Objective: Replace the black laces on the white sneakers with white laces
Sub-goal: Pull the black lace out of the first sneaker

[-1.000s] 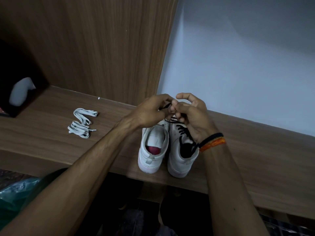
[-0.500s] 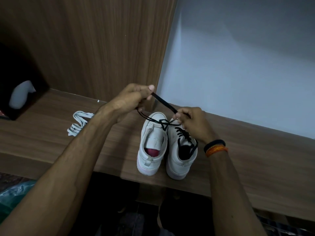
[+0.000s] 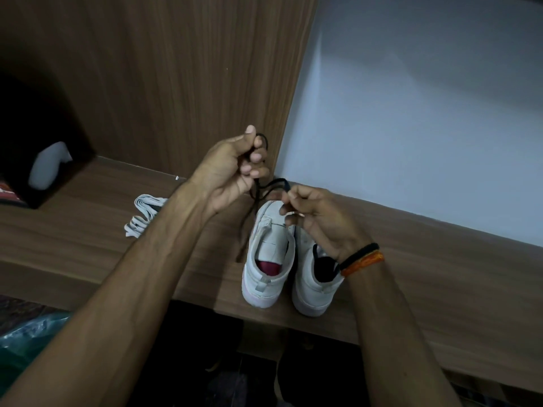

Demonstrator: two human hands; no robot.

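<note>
Forearm [image 3: 141,259] hides white laces [image 3: 144,212].

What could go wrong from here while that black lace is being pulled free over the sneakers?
1. The two sneakers stand at the shelf's front edge; a tug by the left hand on the black lace could tip one off.
2. The white laces lie beside the left forearm; a sweep might drag them away.

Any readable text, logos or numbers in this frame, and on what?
None can be read.
Left sneaker: no marking visible.
Right sneaker: no marking visible.
Red-and-white object at the far left edge: too dark and cropped to tell.
</note>
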